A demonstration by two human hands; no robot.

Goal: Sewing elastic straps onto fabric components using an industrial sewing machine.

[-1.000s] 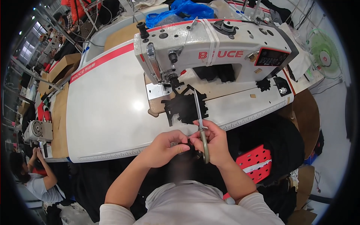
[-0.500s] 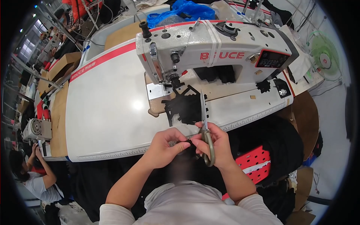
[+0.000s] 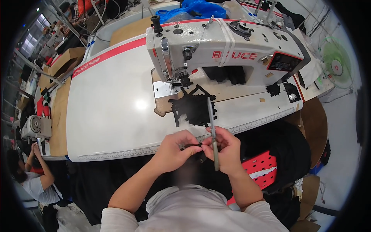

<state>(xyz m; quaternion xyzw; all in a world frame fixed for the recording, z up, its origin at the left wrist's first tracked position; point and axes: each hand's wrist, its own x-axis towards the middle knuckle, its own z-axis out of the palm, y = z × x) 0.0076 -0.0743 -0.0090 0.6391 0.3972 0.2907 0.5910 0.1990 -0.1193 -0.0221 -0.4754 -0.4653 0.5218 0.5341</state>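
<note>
At the front edge of the white sewing table [image 3: 112,116], my left hand [image 3: 175,150] pinches a small black strip of fabric [image 3: 192,145]. My right hand [image 3: 225,152] is closed around scissors [image 3: 215,145] with olive-green handles, their blades pointing away from me. Its thumb and fingertip also meet the other end of the black strip, close to the left fingertips. Just beyond my hands lies a pile of black fabric strips [image 3: 192,108]. Behind the pile stands a white sewing machine [image 3: 201,50], its needle area partly hidden by its own parts.
A ruler strip [image 3: 266,118] runs along the table's front edge. Black cloth [image 3: 286,143] and a red perforated piece [image 3: 264,170] lie at my right. A green fan [image 3: 336,63] stands far right. A co-worker [image 3: 36,181] sits at another machine on the left.
The scissors have turned in my right hand, so their handles now show edge-on. My fingers have shifted slightly, and the black strip shows more clearly between them. The view has moved a little.
</note>
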